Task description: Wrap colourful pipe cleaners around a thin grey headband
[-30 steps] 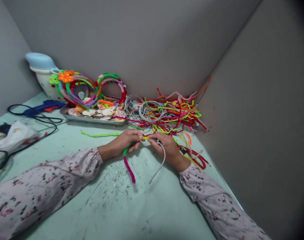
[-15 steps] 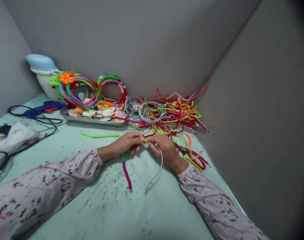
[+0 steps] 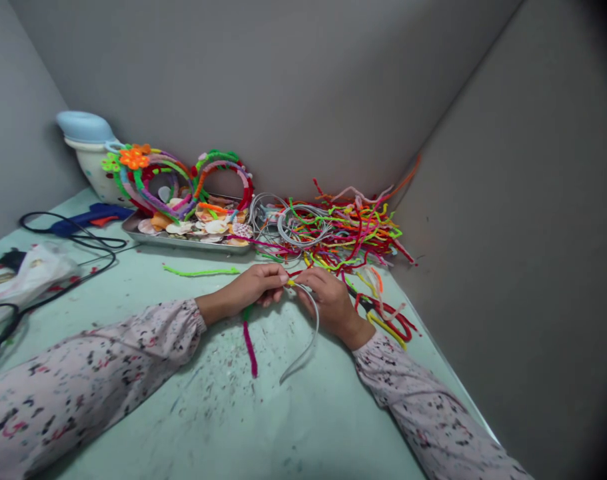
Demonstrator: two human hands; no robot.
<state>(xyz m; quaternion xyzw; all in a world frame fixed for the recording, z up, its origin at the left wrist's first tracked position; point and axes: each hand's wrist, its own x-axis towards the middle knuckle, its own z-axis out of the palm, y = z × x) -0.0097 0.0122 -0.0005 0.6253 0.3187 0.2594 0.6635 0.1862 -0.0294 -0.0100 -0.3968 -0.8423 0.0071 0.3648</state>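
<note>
Headband [image 3: 308,333], thin grey arc, bare

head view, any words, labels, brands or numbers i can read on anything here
None can be read. The blue glue gun, the white container and the metal tray show no legible marks. The white bag shows only a dark, blurred patch.

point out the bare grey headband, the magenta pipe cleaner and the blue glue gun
bare grey headband [image 3: 310,331], head view, on its curved middle stretch
magenta pipe cleaner [image 3: 250,347], head view, on the loose lower length
blue glue gun [image 3: 83,217], head view, on its body
</note>
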